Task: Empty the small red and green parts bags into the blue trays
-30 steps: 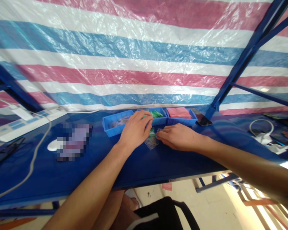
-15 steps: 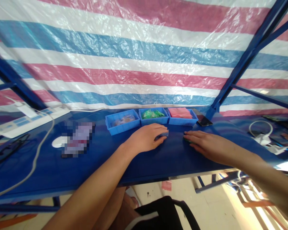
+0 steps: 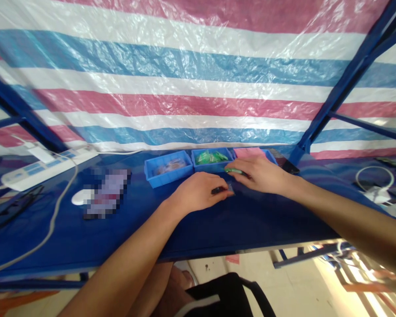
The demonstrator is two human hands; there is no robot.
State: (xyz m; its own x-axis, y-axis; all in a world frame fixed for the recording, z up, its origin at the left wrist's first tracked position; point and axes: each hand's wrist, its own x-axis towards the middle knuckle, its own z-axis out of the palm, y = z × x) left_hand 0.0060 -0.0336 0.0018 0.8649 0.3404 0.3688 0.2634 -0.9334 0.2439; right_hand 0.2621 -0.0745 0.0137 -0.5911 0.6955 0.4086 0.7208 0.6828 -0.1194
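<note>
Three blue trays line the back of the table: the left tray (image 3: pixel 166 178) holds clear packets, the middle tray (image 3: pixel 214 167) green packets (image 3: pixel 209 157), and the right one pink packets (image 3: pixel 250 152). Just in front of the middle tray, my left hand (image 3: pixel 203 191) pinches a small clear packet (image 3: pixel 231 189) with something dark in it. My right hand (image 3: pixel 259 174) has its fingers closed on a small green packet (image 3: pixel 235 170) before the right tray, partly covering that tray.
A dark phone (image 3: pixel 287 165) lies right of the trays. On the left are a power strip (image 3: pixel 49 167), a white cable (image 3: pixel 54 215), a white round object (image 3: pixel 82 197), a blurred-out item (image 3: pixel 108 193) and glasses (image 3: pixel 15 207). Another cable (image 3: pixel 374 176) lies right.
My right hand has moved left and up toward the trays, and its green packet now shows clearly. My left hand has stayed nearly in place; its packet is tilted differently. The view has shifted slightly.
</note>
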